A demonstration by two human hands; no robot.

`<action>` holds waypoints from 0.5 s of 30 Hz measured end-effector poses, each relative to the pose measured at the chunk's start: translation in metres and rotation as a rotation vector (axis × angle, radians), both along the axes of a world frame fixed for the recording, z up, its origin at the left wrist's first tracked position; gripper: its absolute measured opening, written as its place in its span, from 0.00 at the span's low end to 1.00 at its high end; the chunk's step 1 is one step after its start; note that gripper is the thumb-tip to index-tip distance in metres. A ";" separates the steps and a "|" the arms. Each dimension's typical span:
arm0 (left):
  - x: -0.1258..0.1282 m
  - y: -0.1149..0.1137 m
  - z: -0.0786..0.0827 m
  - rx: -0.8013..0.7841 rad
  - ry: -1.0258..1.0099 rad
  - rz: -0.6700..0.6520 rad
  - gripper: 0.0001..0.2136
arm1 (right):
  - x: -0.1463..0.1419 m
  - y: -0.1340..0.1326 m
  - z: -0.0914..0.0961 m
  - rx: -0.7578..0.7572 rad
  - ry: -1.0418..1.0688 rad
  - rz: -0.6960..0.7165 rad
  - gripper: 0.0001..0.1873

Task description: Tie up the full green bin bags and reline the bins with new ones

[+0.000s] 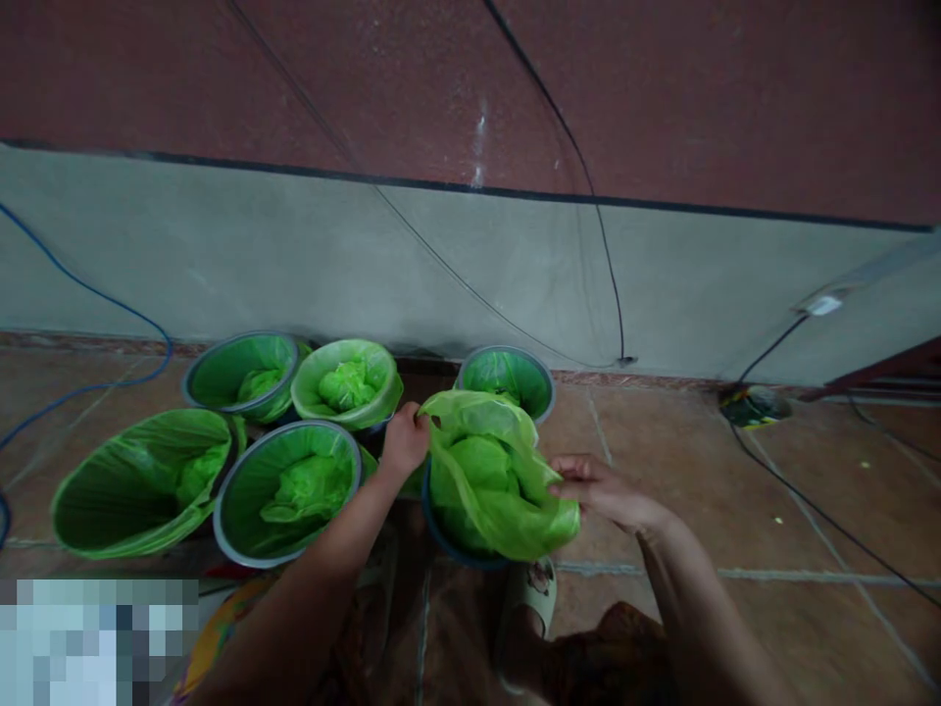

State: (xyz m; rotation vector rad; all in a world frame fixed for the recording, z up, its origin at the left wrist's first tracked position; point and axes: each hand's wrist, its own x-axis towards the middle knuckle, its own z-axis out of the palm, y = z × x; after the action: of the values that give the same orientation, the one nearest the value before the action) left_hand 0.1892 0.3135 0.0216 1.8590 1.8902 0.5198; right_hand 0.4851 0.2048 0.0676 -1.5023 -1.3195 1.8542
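Note:
A thin green plastic bag (pixel 536 525) is spread over the mouth of a dark bucket (pixel 441 534) that stands in front of my feet. My left hand (pixel 406 439) pinches the bag's rim on the left. At the right side, my right hand (pixel 603 488) grips the rim between thumb and fingers, holding it out past the bucket's edge. More crumpled green plastic lies inside the bag. Just behind it stands a grey-rimmed bucket (pixel 544 387) with a green liner.
Several green-lined buckets stand to the left, including a grey-rimmed one (pixel 224 515) and a tilted one (pixel 66 510). A blue cable (pixel 110 302) and black cables (pixel 809 500) cross the tiled floor (pixel 683 461). Behind rises a wall (pixel 294 235). A slipper (pixel 540 593) shows below.

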 end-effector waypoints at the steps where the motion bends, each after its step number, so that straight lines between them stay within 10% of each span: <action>1: -0.002 0.003 0.000 0.026 -0.030 -0.007 0.09 | 0.002 -0.005 0.002 -0.012 -0.015 0.048 0.17; 6: -0.004 0.005 -0.021 -0.183 -0.125 -0.032 0.13 | -0.005 -0.016 -0.016 -0.103 -0.442 0.215 0.18; 15: 0.027 -0.038 -0.050 -0.449 -0.111 -0.141 0.21 | -0.011 0.007 -0.036 -0.005 -0.868 0.107 0.16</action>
State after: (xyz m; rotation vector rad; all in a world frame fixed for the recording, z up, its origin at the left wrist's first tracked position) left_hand 0.2161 0.2755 -0.0286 1.6128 1.6247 0.1311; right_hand 0.4738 0.2120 0.0313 -2.4126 -1.7562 1.2578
